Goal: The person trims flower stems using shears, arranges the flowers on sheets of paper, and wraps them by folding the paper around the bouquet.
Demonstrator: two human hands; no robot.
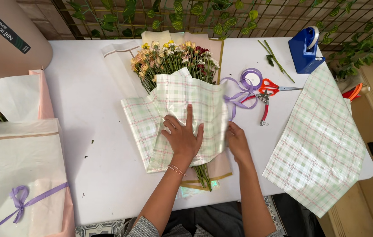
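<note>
At the far left of the white surface lies a wrapped bundle tied with a purple bow. In the middle, a bouquet lies with its blooms pointing away, covered by green checked paper. The left hand lies flat and open on that paper, fingers spread, holding nothing. Just beside it, the right hand curls over the paper's right edge and grips it. Further right lie purple ribbon, scissors, a blue tape dispenser and a loose checked sheet.
</note>
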